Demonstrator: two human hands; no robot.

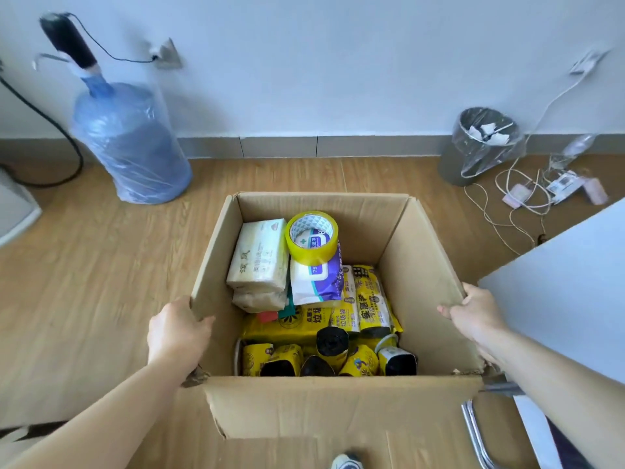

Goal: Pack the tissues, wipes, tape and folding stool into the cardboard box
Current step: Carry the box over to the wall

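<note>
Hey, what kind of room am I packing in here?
Probably an office or rented room: a water jug with pump, a lined waste bin, and charger cables on the wood-look floor.

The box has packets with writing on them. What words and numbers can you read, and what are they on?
"75" and "75%": on the purple-and-white wipes pack, beside a green plus sign.
"垃圾" and "垃圾袋": on the yellow bag packs.
Large grey characters on the cream tissue pack: too blurred to read surely.
Yellow tape roll: no writing visible.
Cardboard box: no print visible.
</note>
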